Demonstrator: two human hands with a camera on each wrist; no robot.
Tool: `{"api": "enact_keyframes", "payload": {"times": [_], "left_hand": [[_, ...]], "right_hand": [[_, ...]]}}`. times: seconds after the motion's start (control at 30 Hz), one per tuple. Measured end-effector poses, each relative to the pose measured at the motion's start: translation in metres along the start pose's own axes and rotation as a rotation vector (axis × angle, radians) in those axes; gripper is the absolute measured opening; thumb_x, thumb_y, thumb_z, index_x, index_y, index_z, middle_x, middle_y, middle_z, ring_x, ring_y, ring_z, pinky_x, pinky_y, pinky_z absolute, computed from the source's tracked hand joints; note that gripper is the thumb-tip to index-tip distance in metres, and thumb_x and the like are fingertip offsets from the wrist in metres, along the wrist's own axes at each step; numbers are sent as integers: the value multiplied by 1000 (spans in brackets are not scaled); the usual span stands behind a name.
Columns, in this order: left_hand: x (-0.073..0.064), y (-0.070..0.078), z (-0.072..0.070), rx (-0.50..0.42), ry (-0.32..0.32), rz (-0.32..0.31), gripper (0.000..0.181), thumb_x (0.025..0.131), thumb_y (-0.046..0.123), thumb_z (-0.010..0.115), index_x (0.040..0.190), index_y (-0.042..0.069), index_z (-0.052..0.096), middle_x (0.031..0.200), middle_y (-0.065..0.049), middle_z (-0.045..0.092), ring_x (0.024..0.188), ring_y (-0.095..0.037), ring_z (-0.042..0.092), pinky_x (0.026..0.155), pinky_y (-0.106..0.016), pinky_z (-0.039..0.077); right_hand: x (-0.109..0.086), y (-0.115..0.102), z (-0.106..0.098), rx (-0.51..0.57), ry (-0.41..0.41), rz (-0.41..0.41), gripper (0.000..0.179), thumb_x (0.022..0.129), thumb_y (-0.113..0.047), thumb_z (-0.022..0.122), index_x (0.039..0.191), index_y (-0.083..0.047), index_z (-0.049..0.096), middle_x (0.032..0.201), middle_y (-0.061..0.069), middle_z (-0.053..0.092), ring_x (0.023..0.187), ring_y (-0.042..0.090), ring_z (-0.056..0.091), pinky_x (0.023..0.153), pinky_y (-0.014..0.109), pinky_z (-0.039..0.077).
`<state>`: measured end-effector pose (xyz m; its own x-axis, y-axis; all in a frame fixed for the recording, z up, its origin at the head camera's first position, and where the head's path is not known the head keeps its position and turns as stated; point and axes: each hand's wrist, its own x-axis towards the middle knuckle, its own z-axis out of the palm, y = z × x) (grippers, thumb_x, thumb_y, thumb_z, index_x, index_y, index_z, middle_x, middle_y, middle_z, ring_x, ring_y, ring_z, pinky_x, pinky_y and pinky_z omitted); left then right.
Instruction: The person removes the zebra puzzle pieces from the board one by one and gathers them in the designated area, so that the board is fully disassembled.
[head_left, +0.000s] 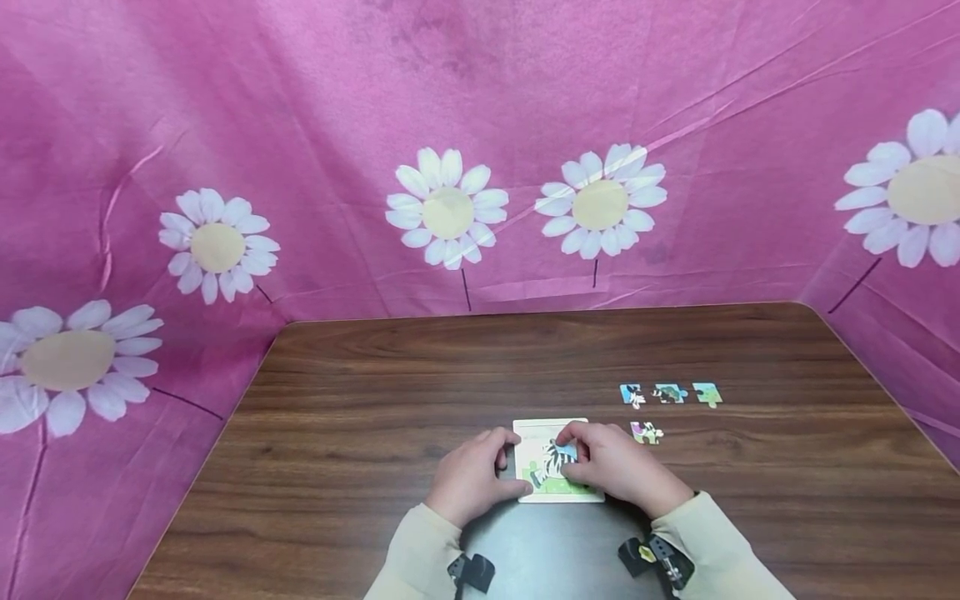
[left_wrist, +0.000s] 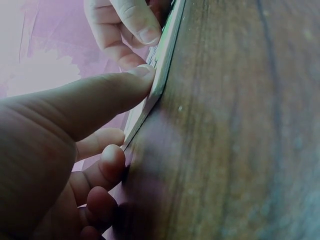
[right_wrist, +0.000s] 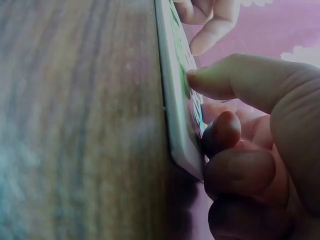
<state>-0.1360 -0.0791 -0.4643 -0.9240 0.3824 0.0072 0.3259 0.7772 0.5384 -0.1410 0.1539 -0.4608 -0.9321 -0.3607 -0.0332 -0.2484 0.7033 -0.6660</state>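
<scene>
A pale-framed jigsaw board (head_left: 561, 499) lies flat on the table, its picture showing a zebra over green ground. My left hand (head_left: 471, 475) holds the board at its left side, thumb on the lower left corner and fingertips along the edge. Over the board's right half, my right hand (head_left: 621, 465) pinches a zebra puzzle piece (head_left: 567, 452) between thumb and index finger, against the picture. In the right wrist view the thumb (right_wrist: 215, 80) touches the board's face, and the other fingers are curled beside its edge. Much of the piece is hidden by the fingers.
Loose puzzle pieces lie right of the board: a black-and-white one (head_left: 632, 395), a dark-patterned one (head_left: 669, 393), a green-and-blue one (head_left: 707, 394), and a purple-and-green one (head_left: 647, 432) nearer the right hand. A pink flowered cloth (head_left: 510, 100) hangs behind the wooden table (head_left: 360, 367).
</scene>
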Motion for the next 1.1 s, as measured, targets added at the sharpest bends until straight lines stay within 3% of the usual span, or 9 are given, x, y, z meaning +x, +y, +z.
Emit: {"api": "enact_keyframes", "payload": {"times": [0.23,0.43,1.1], "left_hand": [[0,-1,1,0,-2,-1,56,69,43,88,116,21,65,82,15,50,66,-2,45,60,-25,37],[1,-1,0,-2,-2,-3,57,69,43,88,116,21,65,82,15,50,66,-3,45,60,-25,36],[0,-1,1,3,15,17,56,69,43,88,115,21,65,82,16,50,67,-1,45,59,-24,37]], "right_hand": [[0,-1,0,-33,-15,22,27,78,-17,79,101,-18,63,67,-9,49,55,5,43,51,25,34],[1,-1,0,4,-7,32,29,79,-14,80,100,-20,60,66,-9,49,54,5,45,51,25,34],[0,-3,4,-53,44,-54,27,78,-7,70,103,-15,67,65,-13,45,54,0,38,51,23,32]]}}
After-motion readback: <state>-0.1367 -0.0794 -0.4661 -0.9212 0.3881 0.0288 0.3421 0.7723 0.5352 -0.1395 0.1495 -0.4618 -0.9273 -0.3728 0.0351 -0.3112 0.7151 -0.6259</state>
